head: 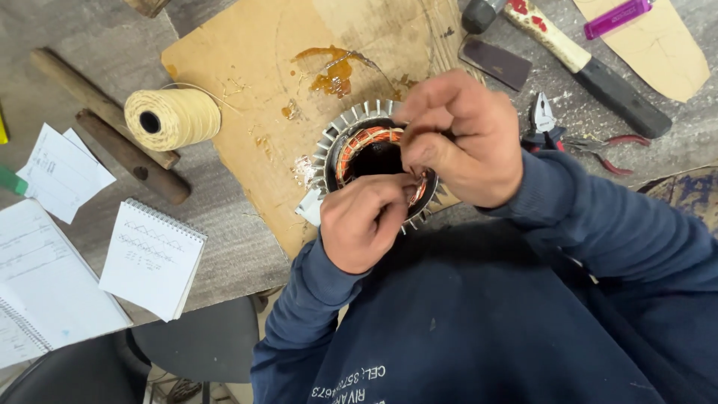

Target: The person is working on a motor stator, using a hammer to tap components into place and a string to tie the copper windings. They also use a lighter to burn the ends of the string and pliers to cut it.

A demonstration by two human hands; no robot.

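Both hands are held together over the near rim of a motor stator [357, 146], which stands on a sheet of brown cardboard [254, 82] at the near edge of the worktop [224, 224]. The left hand [364, 219] is curled into a loose fist below the stator's opening, its fingers pinched on something small at the copper winding [370, 138]; what is pinched cannot be made out. The right hand [460, 138] is bent over the stator's right side, its fingertips closed and pressed down toward the left hand's fingers. The stator's finned metal housing is seen to the left of and beyond both hands. A spool of pale twine [172, 117] lies well to the left, pliers [568, 138] just right of the right hand.
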